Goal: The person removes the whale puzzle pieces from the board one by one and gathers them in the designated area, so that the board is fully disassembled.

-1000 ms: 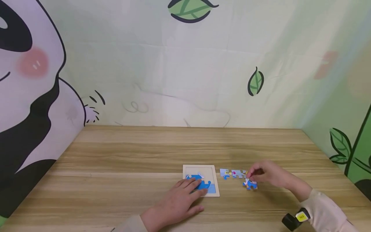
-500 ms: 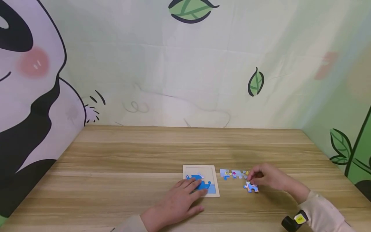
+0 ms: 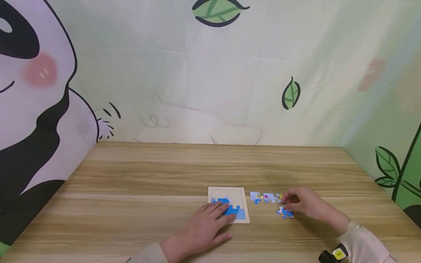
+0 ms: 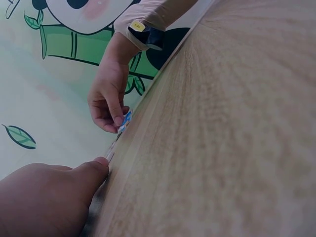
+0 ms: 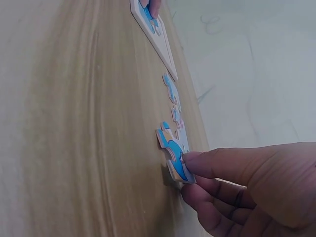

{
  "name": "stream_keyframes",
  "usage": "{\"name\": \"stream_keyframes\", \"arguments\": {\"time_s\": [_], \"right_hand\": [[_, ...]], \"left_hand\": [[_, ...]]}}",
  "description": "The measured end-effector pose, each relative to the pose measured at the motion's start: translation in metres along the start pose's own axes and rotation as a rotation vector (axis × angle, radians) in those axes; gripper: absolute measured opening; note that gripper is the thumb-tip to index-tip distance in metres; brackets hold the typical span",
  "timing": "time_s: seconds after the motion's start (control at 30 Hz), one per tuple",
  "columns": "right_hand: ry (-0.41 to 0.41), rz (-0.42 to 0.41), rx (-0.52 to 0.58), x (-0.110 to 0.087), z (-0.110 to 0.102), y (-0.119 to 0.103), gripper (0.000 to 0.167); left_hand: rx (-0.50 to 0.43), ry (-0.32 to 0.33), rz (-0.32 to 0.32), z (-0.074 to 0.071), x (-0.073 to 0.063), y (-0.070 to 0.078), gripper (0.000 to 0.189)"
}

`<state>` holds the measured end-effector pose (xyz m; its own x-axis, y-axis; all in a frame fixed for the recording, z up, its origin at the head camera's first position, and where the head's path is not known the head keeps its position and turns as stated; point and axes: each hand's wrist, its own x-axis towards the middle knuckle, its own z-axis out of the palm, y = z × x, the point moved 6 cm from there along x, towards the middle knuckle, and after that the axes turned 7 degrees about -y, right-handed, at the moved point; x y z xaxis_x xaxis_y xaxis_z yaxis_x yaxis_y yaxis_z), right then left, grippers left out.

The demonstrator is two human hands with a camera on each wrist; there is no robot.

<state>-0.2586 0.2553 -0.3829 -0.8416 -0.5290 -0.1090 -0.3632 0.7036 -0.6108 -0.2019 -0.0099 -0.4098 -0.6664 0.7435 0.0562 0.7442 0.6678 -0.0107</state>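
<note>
Pinching a mostly blue jigsaw piece (image 5: 174,154) between thumb and curled fingers of the right hand (image 3: 306,204), tilted, with a shadow on the table (image 3: 131,212) just below the fingers. Resting the left hand (image 3: 200,228) with fingers spread and extended, grasping nothing, over the near left part of a square wooden puzzle frame (image 3: 246,215). Seen right beside and partly under those left fingers: blue puzzle sections (image 3: 232,209) set inside the frame, with its pale wood backing beyond the fingertips. Between the two hands, left of the right fingers and slightly farther out, a row of loose jigsaw pieces (image 3: 269,197), partly hidden at the end nearest the right fingers. Worn on the right wrist, well behind the fingers, a black device (image 3: 333,254) with a yellow label. Far beyond both sets of fingers, a printed backdrop (image 3: 197,80) with green leaves (image 3: 291,94) and, to the left, a panda (image 3: 19,128).
</note>
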Motion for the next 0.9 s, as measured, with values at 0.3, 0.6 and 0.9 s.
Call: {"name": "stream_keyframes", "arguments": {"time_s": [0.3, 0.6, 0.9], "right_hand": [[0.040, -0.009, -0.011, -0.003, 0.000, -0.005, 0.009], [0.108, 0.001, -0.092, -0.001, -0.007, -0.015, 0.007], [0.118, -0.013, -0.071, 0.012, -0.006, -0.032, 0.010]], "left_hand": [[0.017, -0.019, 0.005, -0.001, 0.000, 0.000, 0.051], [0.009, -0.047, 0.007, -0.001, 0.002, 0.002, 0.055], [0.031, -0.048, 0.010, -0.006, 0.002, 0.001, 0.059]]}}
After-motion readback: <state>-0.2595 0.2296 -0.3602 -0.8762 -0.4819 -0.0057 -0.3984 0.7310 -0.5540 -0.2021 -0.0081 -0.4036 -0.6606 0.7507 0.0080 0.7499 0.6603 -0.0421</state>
